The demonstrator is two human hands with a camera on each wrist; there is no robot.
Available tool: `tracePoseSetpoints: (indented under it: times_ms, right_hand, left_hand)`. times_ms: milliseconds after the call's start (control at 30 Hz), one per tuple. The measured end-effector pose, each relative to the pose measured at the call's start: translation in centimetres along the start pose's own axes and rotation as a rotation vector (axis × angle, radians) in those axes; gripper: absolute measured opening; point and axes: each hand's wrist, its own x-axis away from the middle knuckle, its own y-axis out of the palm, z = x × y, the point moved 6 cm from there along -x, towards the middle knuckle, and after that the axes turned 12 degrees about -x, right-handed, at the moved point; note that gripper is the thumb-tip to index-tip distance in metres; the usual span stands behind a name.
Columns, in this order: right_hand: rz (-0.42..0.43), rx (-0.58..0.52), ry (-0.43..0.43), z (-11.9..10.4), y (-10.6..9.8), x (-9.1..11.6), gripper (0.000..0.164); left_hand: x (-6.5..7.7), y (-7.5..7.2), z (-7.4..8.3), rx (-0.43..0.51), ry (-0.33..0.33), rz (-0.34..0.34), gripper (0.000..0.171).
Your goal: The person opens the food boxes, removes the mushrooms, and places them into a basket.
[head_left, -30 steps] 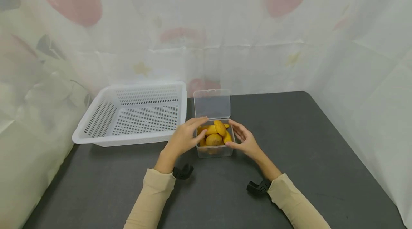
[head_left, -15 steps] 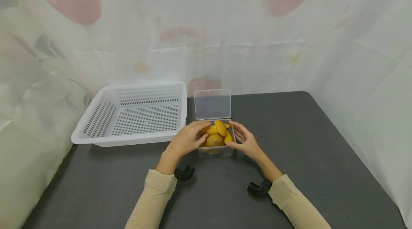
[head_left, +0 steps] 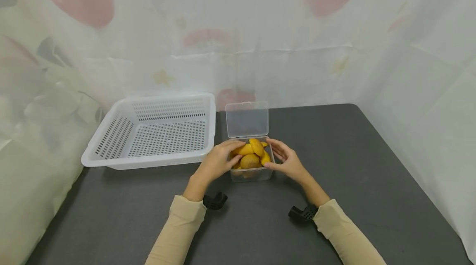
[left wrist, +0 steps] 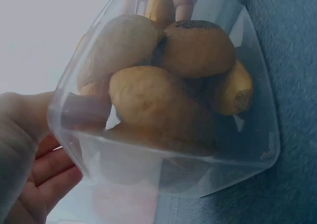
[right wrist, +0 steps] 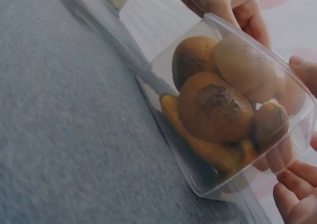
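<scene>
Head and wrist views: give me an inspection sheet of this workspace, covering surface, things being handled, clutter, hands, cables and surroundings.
Surface: dark tabletop, flat.
Things: clear box holding yellow-brown pieces, its hinged lid standing open.
Clutter: white perforated basket, left of the box.
Hands: left hand and right hand at the box's left and right sides; grip unclear.
Cables: nothing seen.
Surroundings: pale printed curtain behind the table.

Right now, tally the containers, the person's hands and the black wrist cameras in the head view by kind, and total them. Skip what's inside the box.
Basket: 1
Box: 1
Hands: 2
Wrist cameras: 2
Total: 6
</scene>
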Motion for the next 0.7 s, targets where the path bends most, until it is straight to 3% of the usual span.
tracePoseSetpoints:
  times_ms: [233,700]
  right_hand:
    - [-0.014,-0.03,-0.009,0.1,-0.2,0.0,0.076]
    - [-0.012,-0.077,0.001,0.2,-0.2,0.1,0.078]
  left_hand:
    - [-0.1,0.3,-0.7,0.188,-0.068,0.0,0.039]
    - [-0.2,-0.8,-0.9,0.233,-0.088,0.11,0.037]
